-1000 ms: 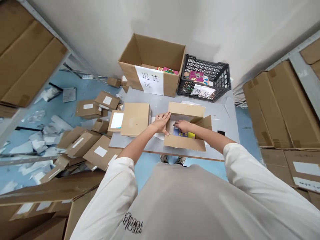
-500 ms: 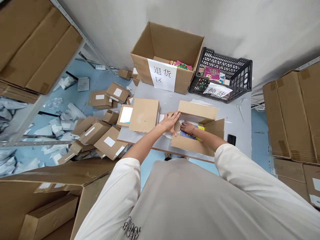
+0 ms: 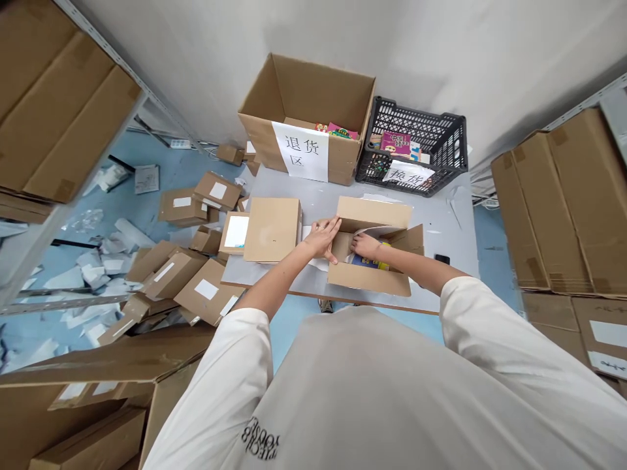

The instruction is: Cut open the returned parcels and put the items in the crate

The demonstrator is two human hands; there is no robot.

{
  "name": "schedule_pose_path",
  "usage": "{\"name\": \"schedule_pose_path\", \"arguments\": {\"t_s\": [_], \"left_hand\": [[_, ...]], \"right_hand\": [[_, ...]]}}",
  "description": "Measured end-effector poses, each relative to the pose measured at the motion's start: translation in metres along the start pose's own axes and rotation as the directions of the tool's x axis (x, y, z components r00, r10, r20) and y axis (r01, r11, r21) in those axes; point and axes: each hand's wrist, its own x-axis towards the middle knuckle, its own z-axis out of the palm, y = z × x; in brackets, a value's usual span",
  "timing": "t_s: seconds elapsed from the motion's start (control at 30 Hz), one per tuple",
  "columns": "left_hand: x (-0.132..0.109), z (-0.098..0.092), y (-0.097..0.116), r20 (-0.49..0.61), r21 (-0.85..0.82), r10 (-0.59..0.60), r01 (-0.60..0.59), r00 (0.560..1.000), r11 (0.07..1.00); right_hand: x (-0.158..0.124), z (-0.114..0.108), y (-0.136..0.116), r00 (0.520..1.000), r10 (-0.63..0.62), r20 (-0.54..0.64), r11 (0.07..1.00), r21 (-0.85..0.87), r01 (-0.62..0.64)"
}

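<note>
brown cardboard carton (image 3: 368, 279): open on the grey table (image 3: 463, 228), near its front edge, flaps spread
blue-and-yellow item (image 3: 365, 262): inside the carton, partly hidden by the right forearm
right hand (image 3: 365, 245): reaching into the carton at the item, fingers curled; cannot tell whether they grip it
left hand (image 3: 323, 239): fingers and thumb spread wide, not closed, touching the carton's left end
closed box (image 3: 271, 228): on the table, left of the left hand
phone (image 3: 442, 259): lying right of the carton
tall box (image 3: 343, 160): behind, paper sign on its front, colourful packets (image 3: 343, 132) inside
black crate (image 3: 375, 171): just beside the tall box, a purple packet (image 3: 396, 142) inside
</note>
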Motion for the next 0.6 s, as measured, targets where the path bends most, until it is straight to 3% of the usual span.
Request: {"name": "schedule_pose_path", "arguments": {"t_s": [0.17, 0.43, 0.5, 0.6], "left_hand": [[0.003, 0.001, -0.004, 0.011, 0.007, -0.008, 0.008, 1.0, 1.0], [0.007, 0.001, -0.006, 0.014, 0.008, 0.003, -0.003, 1.0, 1.0], [0.007, 0.0, -0.006, 0.023, 0.016, -0.003, 0.002, 1.0, 1.0], [0.006, -0.001, -0.006, 0.024, 0.036, -0.011, 0.01, 1.0, 0.999]], "right_hand": [[-0.025, -0.02, 0.003, 0.99, 0.117, 0.081, 0.993, 0.0, -0.118], [-0.055, -0.04, 0.007, 0.989, 0.132, 0.069, 0.991, -0.041, -0.129], [-0.071, -0.053, 0.015, 0.991, 0.129, 0.019, 0.991, -0.05, -0.128], [-0.109, -0.083, 0.035, 0.974, 0.137, -0.178, 0.988, -0.052, -0.148]]}}
